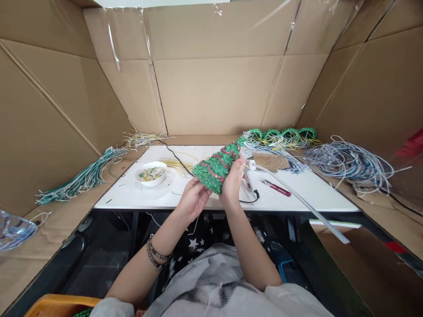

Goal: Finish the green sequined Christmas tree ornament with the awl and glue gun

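A small glittery green Christmas tree [216, 167] with red garland bands and a pale star on top is held tilted above the front of the white table, its tip pointing up and right. My left hand [194, 200] pinches the lower left edge of its base. My right hand [232, 182] is wrapped around its right side, thumb up along it. A thin white wire hangs below my left hand. Just behind my right hand lies a white tool with a black cord [254, 197]. The underside of the tree is hidden from me.
On the white table [132, 193] are a white bowl [151, 184] of wire bits, red-handled snips [280, 189] and a clear glue stick [307, 204] jutting past the front edge. Wire bundles [346, 160] and green rings [291, 133] lie around; cardboard walls [218, 92] enclose the sides and back.
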Demonstrator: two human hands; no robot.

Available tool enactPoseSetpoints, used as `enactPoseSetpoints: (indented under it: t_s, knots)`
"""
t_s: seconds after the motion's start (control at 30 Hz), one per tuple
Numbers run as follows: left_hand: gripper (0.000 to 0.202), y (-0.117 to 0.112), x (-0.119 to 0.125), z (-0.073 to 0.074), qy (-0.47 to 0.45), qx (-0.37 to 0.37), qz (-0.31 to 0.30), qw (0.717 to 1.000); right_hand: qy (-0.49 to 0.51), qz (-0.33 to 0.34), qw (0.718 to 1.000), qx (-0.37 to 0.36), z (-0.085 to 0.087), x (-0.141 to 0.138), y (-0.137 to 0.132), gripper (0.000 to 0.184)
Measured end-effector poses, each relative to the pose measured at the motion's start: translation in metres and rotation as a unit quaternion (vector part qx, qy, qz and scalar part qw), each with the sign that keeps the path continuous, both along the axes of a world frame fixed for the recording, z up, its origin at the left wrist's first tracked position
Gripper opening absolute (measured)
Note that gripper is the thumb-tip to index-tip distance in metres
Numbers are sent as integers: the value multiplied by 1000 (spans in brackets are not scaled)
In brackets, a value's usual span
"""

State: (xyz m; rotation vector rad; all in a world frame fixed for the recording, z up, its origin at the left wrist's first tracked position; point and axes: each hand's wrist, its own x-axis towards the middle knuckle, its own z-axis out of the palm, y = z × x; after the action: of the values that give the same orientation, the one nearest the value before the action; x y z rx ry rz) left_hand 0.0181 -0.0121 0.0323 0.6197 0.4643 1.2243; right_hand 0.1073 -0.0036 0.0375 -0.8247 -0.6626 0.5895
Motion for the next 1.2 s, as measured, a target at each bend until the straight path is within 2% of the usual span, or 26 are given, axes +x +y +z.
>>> enactPoseSetpoints:
  t_s: [0.17,0.27,0.67,0.83,0.97,1.2]
  knots:
    - [37,0,1,-1,14,-9,10,1000,-17,10,1000,14,0,-4,-2,74]
    - [41,-1,2,-2,12,-23,22,999,-32,9,999,19,-1,-6,-4,72]
    - [25,4,6,-12,1,-81,31,996,-40,11,998,54,-8,-16,-12,67]
    - [20,-2,10,-6,0,-66,56,996,-27,-17,998,47,-8,-16,-11,64]
    - [11,-5,7,0,12,-58,74,995,-28,-74,996,43,-4,-9,-12,61]
    - [23,-10,-4,15,-4,-74,138,988,2,-86,996,35,5,7,-15,63]
